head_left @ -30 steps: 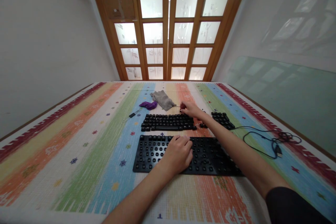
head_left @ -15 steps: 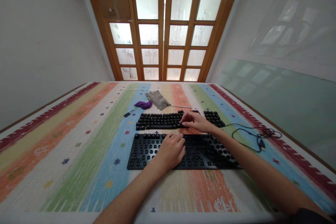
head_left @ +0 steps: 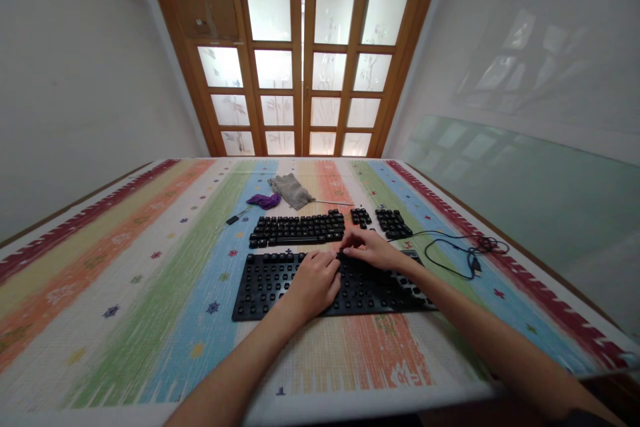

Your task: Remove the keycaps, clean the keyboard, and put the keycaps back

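A black keyboard base (head_left: 265, 283) with bare switch posts lies near me on the striped mat. My left hand (head_left: 313, 280) rests on its middle with the fingers curled down, holding it still. My right hand (head_left: 367, 248) is at the base's far edge, thumb and fingers pinched on a small black keycap at the fingertips. Just beyond, the removed keycaps (head_left: 297, 229) are laid out in rows. Two smaller keycap groups (head_left: 393, 223) lie to the right of them.
The keyboard's black cable (head_left: 465, 253) loops over the mat at the right. Farther back lie a grey cloth (head_left: 291, 190), a purple item (head_left: 264, 200), a small dark tool (head_left: 233, 219) and a thin rod (head_left: 335, 203). A wooden glazed door stands behind.
My right hand has drawn back from beyond the keycap rows to the far edge of the keyboard base. My left hand stayed on the base. The view shifted slightly.
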A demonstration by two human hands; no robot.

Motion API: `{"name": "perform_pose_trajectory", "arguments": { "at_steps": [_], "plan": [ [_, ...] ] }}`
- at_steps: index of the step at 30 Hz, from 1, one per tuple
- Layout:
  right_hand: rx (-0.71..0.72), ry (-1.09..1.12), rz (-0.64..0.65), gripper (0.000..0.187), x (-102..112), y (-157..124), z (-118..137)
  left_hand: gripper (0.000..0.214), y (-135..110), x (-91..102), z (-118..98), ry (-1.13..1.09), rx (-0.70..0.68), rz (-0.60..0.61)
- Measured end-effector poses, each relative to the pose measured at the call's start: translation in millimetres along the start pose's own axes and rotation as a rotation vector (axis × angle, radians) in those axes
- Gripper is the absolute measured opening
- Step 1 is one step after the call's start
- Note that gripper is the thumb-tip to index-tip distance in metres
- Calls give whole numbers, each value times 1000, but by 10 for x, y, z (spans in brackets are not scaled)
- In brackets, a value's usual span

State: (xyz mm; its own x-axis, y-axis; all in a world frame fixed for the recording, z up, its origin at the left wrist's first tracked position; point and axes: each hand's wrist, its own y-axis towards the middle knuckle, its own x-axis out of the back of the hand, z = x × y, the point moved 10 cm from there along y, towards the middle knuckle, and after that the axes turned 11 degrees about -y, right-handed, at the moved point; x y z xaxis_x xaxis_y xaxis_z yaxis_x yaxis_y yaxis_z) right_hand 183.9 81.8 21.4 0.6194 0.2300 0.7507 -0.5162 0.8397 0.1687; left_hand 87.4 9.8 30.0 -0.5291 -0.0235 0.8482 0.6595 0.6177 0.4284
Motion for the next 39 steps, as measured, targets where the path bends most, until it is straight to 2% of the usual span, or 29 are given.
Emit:
{"name": "perform_pose_trajectory", "arguments": {
  "at_steps": [13, 20, 26, 30, 36, 39],
  "plan": [
    [44, -126, -18, 10, -16, -17, 74, 13, -22, 26, -1, -25, -15, -25],
    [138, -275, -105, 4, 7, -97, 235, 36, -30, -13, -29, 14, -37, -2],
    [154, -373, -126, 10, 4, -106, 322, 39, -21, -35, -39, 39, -36, 21],
    [164, -440, -107, 10, 19, -73, 351, 39, -16, -39, -53, 32, -41, 26],
    [166, -465, -10, 13, -23, 3, 328, 30, -9, -86, -49, 33, -40, 43],
    [157, -483, -12, 14, -21, 16, 331, 28, -3, -120, -84, 58, -75, 44]
  ]
}}
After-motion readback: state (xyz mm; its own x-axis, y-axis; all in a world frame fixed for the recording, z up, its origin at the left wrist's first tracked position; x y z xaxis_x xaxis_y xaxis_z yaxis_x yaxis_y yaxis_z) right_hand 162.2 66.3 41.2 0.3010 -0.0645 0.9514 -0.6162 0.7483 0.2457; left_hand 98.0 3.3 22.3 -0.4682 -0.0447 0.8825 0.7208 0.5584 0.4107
